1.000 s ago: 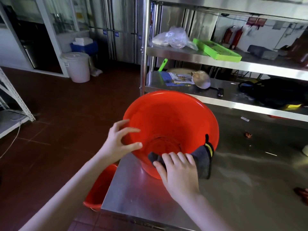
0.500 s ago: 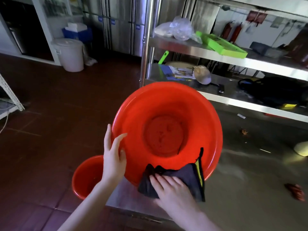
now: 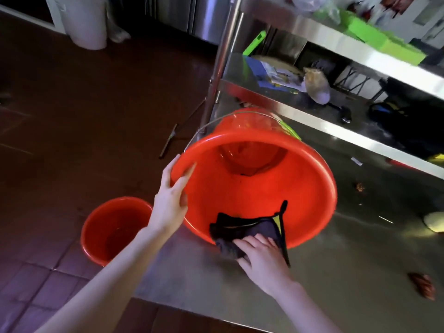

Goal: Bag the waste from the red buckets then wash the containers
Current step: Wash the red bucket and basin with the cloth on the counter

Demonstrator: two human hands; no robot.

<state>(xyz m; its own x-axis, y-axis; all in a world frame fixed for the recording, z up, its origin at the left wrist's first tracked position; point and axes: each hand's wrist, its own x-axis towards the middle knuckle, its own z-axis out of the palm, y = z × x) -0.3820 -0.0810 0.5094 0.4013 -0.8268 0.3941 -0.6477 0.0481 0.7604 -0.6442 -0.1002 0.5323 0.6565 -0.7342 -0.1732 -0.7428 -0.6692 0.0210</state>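
Here left hand grips tilted red bucket by rim (thumb inside); flat right hand presses dark cloth

Dim room; glare on steel table; upper shelves motion-blurred; wide-angle bending at edges.

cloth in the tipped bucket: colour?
The cloth in the tipped red bucket is black with a yellow edge strip; best in head view.

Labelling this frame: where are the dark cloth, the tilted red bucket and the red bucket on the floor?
dark cloth (image 3: 247,230), head view: its folded middle.
tilted red bucket (image 3: 302,188), head view: its inner wall.
red bucket on the floor (image 3: 103,219), head view: its inner wall.
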